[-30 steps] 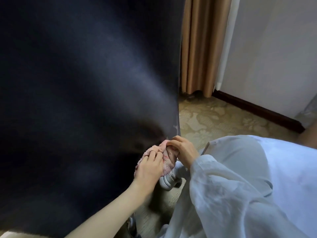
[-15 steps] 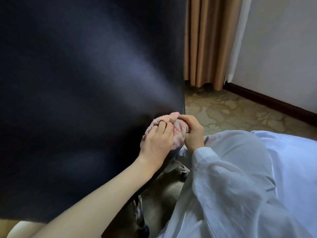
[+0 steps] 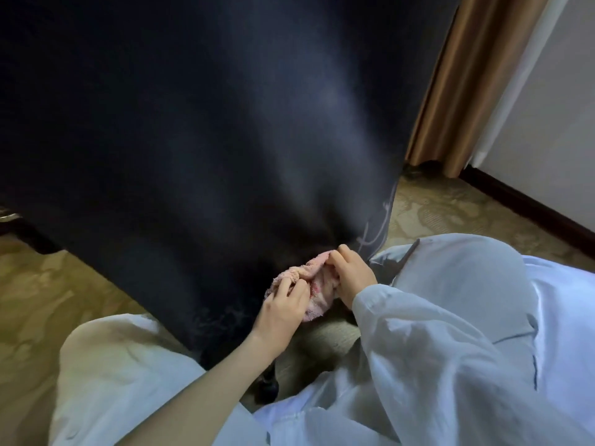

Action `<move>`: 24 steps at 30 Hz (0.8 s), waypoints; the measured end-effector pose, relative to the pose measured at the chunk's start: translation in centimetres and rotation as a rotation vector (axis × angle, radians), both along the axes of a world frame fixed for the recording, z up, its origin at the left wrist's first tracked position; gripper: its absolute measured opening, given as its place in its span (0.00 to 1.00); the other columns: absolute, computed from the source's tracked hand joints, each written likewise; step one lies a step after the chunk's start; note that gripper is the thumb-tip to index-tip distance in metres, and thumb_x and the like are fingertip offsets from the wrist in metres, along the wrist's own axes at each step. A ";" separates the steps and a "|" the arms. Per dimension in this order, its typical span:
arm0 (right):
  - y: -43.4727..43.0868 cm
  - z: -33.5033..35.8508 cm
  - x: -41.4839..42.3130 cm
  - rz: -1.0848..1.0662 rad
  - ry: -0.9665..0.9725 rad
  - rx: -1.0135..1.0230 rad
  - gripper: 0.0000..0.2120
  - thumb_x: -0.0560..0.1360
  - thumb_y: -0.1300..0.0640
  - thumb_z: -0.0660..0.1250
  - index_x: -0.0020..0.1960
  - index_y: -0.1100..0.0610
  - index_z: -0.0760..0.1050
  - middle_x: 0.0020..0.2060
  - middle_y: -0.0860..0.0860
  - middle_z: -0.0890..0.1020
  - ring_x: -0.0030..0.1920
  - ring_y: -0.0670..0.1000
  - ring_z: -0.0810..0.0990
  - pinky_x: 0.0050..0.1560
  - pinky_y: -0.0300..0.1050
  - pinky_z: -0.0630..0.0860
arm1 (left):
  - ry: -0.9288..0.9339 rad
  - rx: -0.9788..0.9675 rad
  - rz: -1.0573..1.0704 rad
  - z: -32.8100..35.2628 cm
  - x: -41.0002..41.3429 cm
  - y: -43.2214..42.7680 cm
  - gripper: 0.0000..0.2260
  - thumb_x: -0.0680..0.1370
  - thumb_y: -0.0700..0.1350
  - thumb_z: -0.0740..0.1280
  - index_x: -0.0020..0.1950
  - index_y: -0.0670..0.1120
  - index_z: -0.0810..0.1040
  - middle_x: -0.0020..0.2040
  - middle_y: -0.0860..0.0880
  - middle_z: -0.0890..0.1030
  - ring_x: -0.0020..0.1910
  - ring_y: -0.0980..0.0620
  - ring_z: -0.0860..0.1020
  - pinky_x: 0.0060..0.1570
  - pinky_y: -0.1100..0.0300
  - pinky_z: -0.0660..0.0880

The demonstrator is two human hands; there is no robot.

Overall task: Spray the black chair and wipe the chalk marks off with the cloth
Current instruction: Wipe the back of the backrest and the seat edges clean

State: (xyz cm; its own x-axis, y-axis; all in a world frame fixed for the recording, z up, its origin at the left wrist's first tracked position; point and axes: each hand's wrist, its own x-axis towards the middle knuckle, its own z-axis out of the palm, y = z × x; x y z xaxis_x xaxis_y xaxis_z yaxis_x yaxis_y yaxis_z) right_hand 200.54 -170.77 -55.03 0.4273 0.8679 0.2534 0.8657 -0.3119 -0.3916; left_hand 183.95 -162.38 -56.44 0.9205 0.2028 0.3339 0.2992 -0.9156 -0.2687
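Gripped a pink cloth point(image 3: 318, 284) with the left hand point(image 3: 280, 312) and the right hand point(image 3: 354, 278), fingers curled round it, at lower middle of frame; held it against the black chair point(image 3: 225, 140) near its lower right edge, just left of white chalk marks point(image 3: 367, 238); saw open carpet point(image 3: 450, 207) to the right.

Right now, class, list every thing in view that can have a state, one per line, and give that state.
Tall black chair back, upright, marked with chalk.
White chalk marks, unwiped, near the lower right edge.
Pink terry cloth, bunched, held in both hands.
Left hand, gripping the cloth.
Right hand, pinching the cloth's upper fold.
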 end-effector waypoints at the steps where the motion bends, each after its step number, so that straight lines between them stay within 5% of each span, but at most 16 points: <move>1: -0.1 0.0 -0.3 0.002 -0.006 -0.073 0.18 0.67 0.66 0.69 0.55 0.59 0.72 0.51 0.54 0.71 0.51 0.55 0.72 0.42 0.48 0.73 | 0.040 -0.024 -0.001 -0.5 -0.1 0.1 0.14 0.68 0.37 0.71 0.52 0.44 0.80 0.47 0.49 0.77 0.51 0.47 0.74 0.42 0.59 0.79; 4: -0.2 0.6 -0.9 -0.008 -0.021 -0.138 0.18 0.70 0.64 0.68 0.59 0.57 0.71 0.54 0.53 0.71 0.54 0.55 0.71 0.44 0.49 0.73 | 0.062 -0.071 -0.033 -0.6 -0.7 0.8 0.14 0.68 0.38 0.73 0.54 0.43 0.80 0.50 0.47 0.80 0.54 0.46 0.78 0.50 0.56 0.78; 8: 0.2 1.8 -1.8 -0.013 -0.056 0.117 0.26 0.57 0.69 0.75 0.52 0.56 0.75 0.46 0.53 0.74 0.45 0.55 0.75 0.32 0.49 0.77 | -0.132 -0.139 -0.106 3.0 -2.5 1.7 0.12 0.73 0.38 0.65 0.56 0.42 0.80 0.50 0.47 0.80 0.53 0.46 0.77 0.50 0.55 0.79; 15: 3.5 6.1 -9.4 0.173 -0.215 0.600 0.19 0.65 0.69 0.68 0.55 0.59 0.81 0.51 0.56 0.78 0.52 0.54 0.74 0.43 0.43 0.76 | -0.342 0.004 -0.011 8.1 -12.3 4.3 0.15 0.80 0.37 0.57 0.58 0.41 0.81 0.55 0.44 0.81 0.53 0.44 0.78 0.50 0.54 0.78; 20: 5.5 2.4 -12.1 0.348 -0.361 0.536 0.15 0.70 0.67 0.65 0.55 0.61 0.80 0.46 0.55 0.80 0.48 0.54 0.74 0.42 0.44 0.76 | -0.200 0.048 -0.022 4.6 -15.9 5.9 0.11 0.79 0.36 0.60 0.54 0.41 0.81 0.49 0.46 0.81 0.51 0.45 0.79 0.46 0.55 0.79; 24: 5.8 -1.0 -11.9 0.428 -0.443 0.350 0.20 0.64 0.66 0.74 0.56 0.58 0.79 0.48 0.53 0.77 0.48 0.53 0.74 0.44 0.43 0.75 | -0.096 0.008 -0.063 0.2 -16.0 7.7 0.09 0.77 0.34 0.62 0.49 0.41 0.81 0.47 0.45 0.80 0.51 0.43 0.79 0.46 0.53 0.79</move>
State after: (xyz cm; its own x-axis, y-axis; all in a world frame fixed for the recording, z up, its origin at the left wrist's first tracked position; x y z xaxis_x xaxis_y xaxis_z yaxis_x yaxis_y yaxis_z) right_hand 188.67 -164.94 -55.99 -0.1412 0.7723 0.6194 0.9852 0.1713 0.0110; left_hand 167.94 -154.66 -56.22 0.8951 0.1424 0.4225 0.2658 -0.9313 -0.2492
